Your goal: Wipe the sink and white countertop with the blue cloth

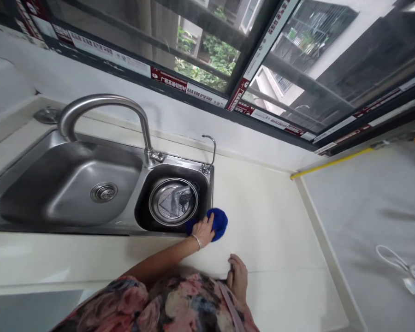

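Observation:
My left hand (203,232), with a thin bracelet at the wrist, is closed on a blue cloth (219,222). It presses the cloth against the front right corner of the steel double sink (90,227), where the rim meets the cream countertop (269,216). My right hand (238,275) rests on the counter near its front edge, close to my body. Its fingers lie loosely on the surface and hold nothing I can see. The small right basin holds a round steel strainer basket (173,201).
A tall curved faucet (100,102) arches over the large left basin with its drain (104,192). A thin second tap (210,150) stands at the sink's back right. A window runs behind, with a yellow pipe (332,162). A white cable (399,265) lies far right.

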The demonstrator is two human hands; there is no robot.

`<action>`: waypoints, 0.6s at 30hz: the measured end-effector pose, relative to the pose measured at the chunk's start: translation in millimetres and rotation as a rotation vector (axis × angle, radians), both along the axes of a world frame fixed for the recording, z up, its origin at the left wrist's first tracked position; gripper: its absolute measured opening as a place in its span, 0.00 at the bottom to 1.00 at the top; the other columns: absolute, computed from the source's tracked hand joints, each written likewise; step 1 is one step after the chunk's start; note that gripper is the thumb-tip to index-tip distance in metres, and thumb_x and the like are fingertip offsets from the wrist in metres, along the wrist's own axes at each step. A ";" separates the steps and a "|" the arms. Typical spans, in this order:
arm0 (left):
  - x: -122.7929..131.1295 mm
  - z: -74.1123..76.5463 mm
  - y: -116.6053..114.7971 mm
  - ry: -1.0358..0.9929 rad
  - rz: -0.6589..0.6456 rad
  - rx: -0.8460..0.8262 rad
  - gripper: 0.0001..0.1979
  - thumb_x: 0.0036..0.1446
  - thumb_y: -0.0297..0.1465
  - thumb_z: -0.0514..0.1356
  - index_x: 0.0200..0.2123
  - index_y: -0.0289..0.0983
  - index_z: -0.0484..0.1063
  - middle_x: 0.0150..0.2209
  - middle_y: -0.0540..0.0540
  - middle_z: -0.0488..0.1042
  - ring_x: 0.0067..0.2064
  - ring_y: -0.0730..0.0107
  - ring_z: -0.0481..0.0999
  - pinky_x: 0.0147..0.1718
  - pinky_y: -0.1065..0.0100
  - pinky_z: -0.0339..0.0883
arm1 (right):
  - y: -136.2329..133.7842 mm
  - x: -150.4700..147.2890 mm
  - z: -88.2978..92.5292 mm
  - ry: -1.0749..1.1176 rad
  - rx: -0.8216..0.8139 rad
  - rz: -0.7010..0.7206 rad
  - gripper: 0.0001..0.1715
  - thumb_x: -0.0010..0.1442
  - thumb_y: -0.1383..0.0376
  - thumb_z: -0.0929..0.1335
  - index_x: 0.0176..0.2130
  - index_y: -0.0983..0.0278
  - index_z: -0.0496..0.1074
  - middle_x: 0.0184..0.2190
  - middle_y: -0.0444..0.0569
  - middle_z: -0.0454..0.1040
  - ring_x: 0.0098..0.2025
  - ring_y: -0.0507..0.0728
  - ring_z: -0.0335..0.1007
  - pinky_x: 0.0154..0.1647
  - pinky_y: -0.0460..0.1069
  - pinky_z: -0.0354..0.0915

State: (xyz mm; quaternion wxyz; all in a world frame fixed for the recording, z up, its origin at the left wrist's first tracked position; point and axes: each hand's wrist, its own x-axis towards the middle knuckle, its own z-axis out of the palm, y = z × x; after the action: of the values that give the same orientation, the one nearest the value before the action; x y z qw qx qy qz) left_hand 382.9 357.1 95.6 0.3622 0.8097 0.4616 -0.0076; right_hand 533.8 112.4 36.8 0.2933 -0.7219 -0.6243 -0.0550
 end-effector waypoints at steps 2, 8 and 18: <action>5.5 2.8 -9.7 -0.011 -0.016 0.007 0.34 0.67 0.41 0.57 0.74 0.48 0.58 0.61 0.36 0.69 0.56 0.49 0.77 0.57 0.53 0.71 | 0.1 -1.0 1.1 0.004 -0.009 -0.004 0.23 0.62 0.75 0.60 0.52 0.61 0.73 0.54 0.53 0.78 0.56 0.60 0.74 0.54 0.56 0.70; 26.8 -2.9 23.6 0.000 0.134 -0.010 0.29 0.73 0.44 0.47 0.74 0.55 0.55 0.62 0.39 0.64 0.52 0.56 0.79 0.52 0.58 0.73 | -1.8 -3.2 4.2 0.010 -0.028 -0.023 0.22 0.63 0.75 0.60 0.52 0.61 0.73 0.54 0.53 0.78 0.56 0.59 0.74 0.54 0.57 0.70; 68.2 -10.7 96.6 0.012 0.418 -0.037 0.31 0.73 0.48 0.44 0.76 0.54 0.49 0.59 0.38 0.67 0.53 0.54 0.78 0.49 0.58 0.73 | -9.7 -1.6 3.2 0.038 -0.083 -0.028 0.22 0.64 0.74 0.60 0.53 0.61 0.72 0.55 0.55 0.77 0.56 0.62 0.75 0.54 0.59 0.72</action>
State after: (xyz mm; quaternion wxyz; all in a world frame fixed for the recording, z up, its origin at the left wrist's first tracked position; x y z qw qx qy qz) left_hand 451.1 453.8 84.9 0.3681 0.6895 0.6214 0.0542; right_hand 532.2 102.6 40.0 0.2744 -0.7429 -0.6103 -0.0194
